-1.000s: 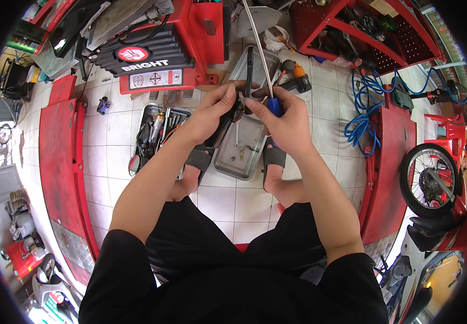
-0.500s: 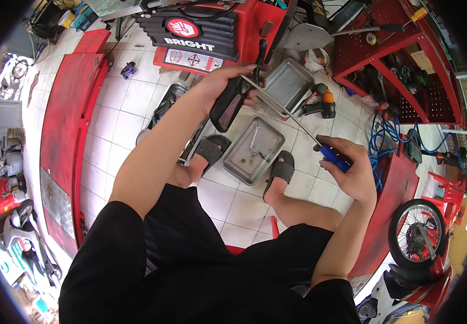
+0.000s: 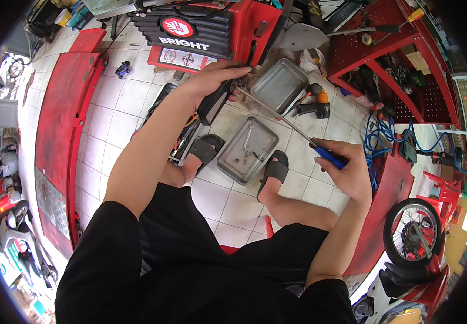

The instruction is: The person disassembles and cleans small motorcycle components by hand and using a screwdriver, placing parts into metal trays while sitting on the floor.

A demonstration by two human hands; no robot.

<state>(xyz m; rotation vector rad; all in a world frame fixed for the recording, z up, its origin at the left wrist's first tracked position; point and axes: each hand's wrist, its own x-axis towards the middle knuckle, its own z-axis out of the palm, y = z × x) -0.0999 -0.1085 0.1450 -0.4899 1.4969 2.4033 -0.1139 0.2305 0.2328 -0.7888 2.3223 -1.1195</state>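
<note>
My left hand (image 3: 210, 82) is wrapped round a long black part (image 3: 210, 111), perhaps of plastic or metal, whose exact kind I cannot make out. It is held in the air above the trays, its lower end slanting down to the left. In my right hand (image 3: 348, 166) is a long screwdriver (image 3: 294, 127) with a blue handle, gripped between thumb and fingers. Its shaft runs up and left to the part beside my left fingers, where the tip seems to touch; the exact contact is hard to see.
A grey metal tray (image 3: 264, 167) with a wrench and small parts lies between my feet; another tray (image 3: 280, 85) is beyond it. A cordless drill (image 3: 315, 103) stands to their right. Red lift platforms (image 3: 60, 135) flank me, with a red tool cart (image 3: 395, 65) at right.
The black part has turned a little, so its reddish panel no longer shows as before. The screwdriver stays against it. The whole view has shifted slightly.
</note>
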